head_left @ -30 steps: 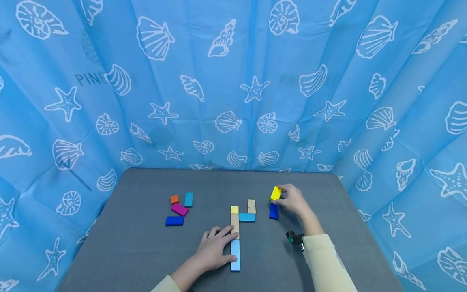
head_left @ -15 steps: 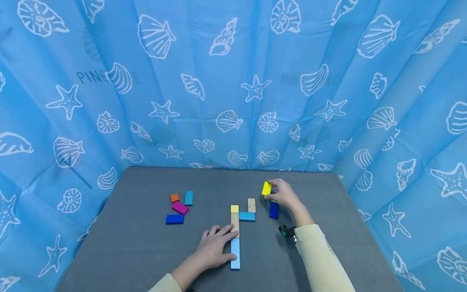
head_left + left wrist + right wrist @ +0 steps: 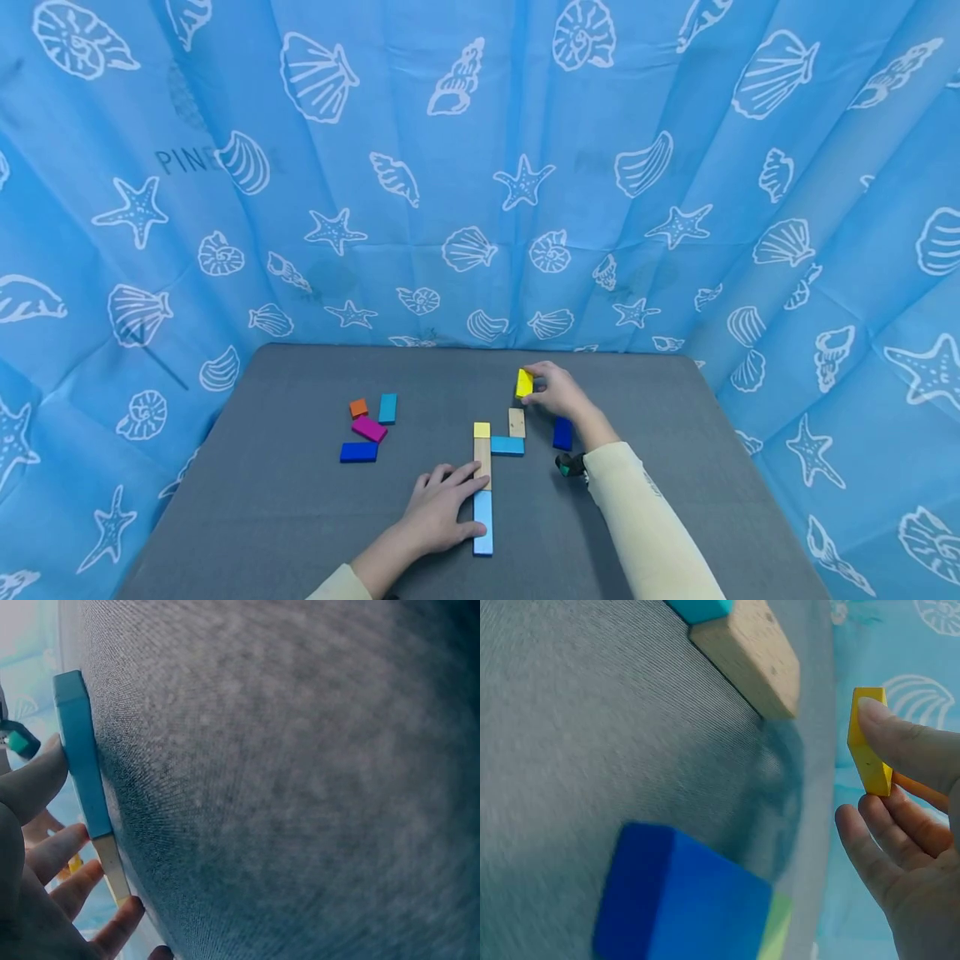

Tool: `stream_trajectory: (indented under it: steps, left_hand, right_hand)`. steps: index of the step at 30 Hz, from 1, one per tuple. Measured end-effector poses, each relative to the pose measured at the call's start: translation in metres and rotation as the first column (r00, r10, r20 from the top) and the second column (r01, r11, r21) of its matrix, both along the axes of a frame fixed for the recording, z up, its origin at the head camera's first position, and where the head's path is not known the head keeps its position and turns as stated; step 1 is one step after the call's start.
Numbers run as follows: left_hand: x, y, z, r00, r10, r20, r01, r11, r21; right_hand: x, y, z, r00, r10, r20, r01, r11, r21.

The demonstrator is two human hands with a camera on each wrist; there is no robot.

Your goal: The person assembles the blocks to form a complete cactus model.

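Note:
My right hand point(image 3: 562, 393) pinches a yellow block point(image 3: 524, 383) between thumb and fingers. The right wrist view shows this yellow block point(image 3: 868, 746) raised off the table. Just nearer stands a short plain wooden block point(image 3: 517, 422), whose end meets a sky-blue block point(image 3: 507, 446). My left hand point(image 3: 442, 510) lies over a straight row, fingertips on a long wooden block point(image 3: 482, 452) and thumb on a light blue block point(image 3: 483, 537). A small pale yellow block point(image 3: 482, 430) caps the row's far end. Its fingers are extended and spread in the left wrist view.
Right of the row lies a dark blue block point(image 3: 562, 433), with a yellow-green block point(image 3: 775, 928) behind it. At the left are an orange block point(image 3: 358, 407), a teal block point(image 3: 387, 409), a magenta block point(image 3: 370, 429) and another blue block point(image 3: 359, 452). A curtain point(image 3: 480, 275) hangs behind the table.
My right hand has carried the yellow block leftward from beside the dark blue block to beyond the short wooden block. The left hand has stayed on the row.

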State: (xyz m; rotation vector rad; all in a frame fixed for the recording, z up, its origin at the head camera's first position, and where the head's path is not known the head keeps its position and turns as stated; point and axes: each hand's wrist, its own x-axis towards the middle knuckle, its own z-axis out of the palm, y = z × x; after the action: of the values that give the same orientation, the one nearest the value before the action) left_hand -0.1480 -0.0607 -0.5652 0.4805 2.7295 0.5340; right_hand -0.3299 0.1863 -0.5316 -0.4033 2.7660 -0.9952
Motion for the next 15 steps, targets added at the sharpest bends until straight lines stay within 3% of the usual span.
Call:
stream_trajectory:
  steps: [15]
  left_hand:
    - [-0.001, -0.001, -0.005, 1.000, 0.007, 0.003, -0.007, 1.000, -0.001]
  right_hand:
    - [-0.005, -0.013, -0.015, 0.999, 0.037, 0.029, -0.039, 0.998, 0.056]
